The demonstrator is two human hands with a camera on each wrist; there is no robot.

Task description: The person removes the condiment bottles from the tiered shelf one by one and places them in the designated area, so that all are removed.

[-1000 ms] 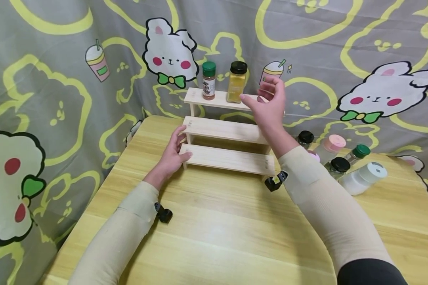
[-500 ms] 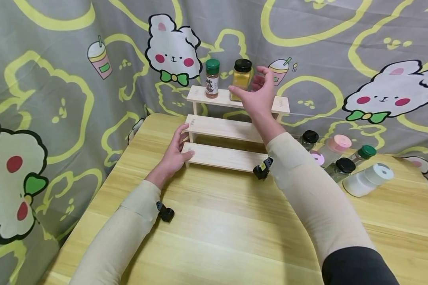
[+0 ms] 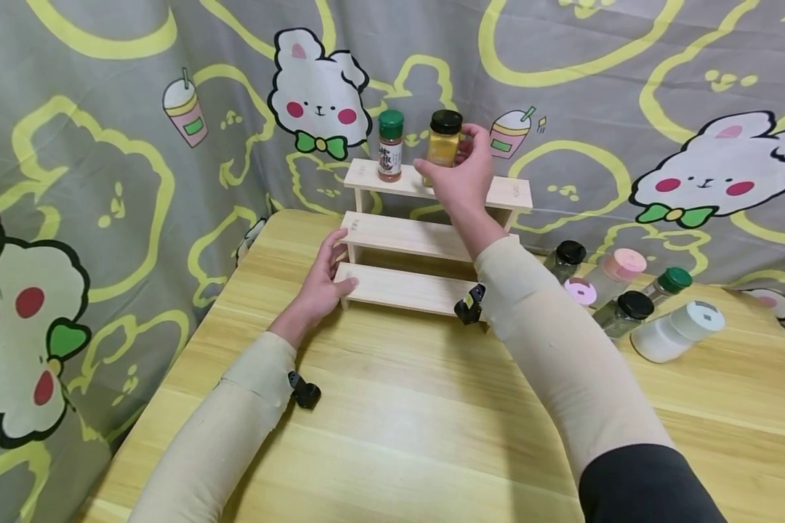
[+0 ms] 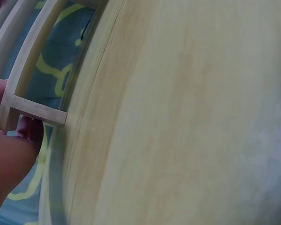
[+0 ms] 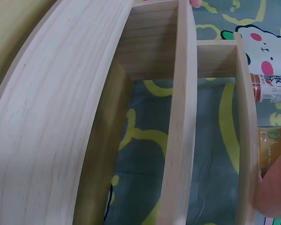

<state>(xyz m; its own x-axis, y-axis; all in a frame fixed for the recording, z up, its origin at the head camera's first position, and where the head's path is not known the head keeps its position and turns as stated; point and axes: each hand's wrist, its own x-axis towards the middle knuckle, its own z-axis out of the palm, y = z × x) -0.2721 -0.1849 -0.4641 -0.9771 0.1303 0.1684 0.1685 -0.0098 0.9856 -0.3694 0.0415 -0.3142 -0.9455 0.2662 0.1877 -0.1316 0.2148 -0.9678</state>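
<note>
A three-tier wooden rack [image 3: 399, 285] stands at the back of the table. My left hand [image 3: 315, 290] holds its left end, thumb on the lowest tier and fingers round the side; the left wrist view shows this grip on the wooden end frame [image 4: 37, 111]. On the top tier stands a spice jar of yellow powder with a black lid [image 3: 443, 145]. My right hand [image 3: 464, 178] is round this jar, thumb at its left front and fingers along its right side. To the left stands a green-capped spice jar [image 3: 389, 154], upright, with reddish-brown contents.
Right of the rack, several jars are grouped on the table [image 3: 379, 414]: black-lidded jars [image 3: 628, 309], a pink-capped jar [image 3: 618, 270], a green-capped one [image 3: 670, 282] and a white-capped bottle [image 3: 677, 330]. A patterned grey curtain [image 3: 562, 43] hangs close behind.
My right hand has moved left from beside the yellow spice jar, and its fingers have closed in round it. The left hand keeps its hold on the rack.
</note>
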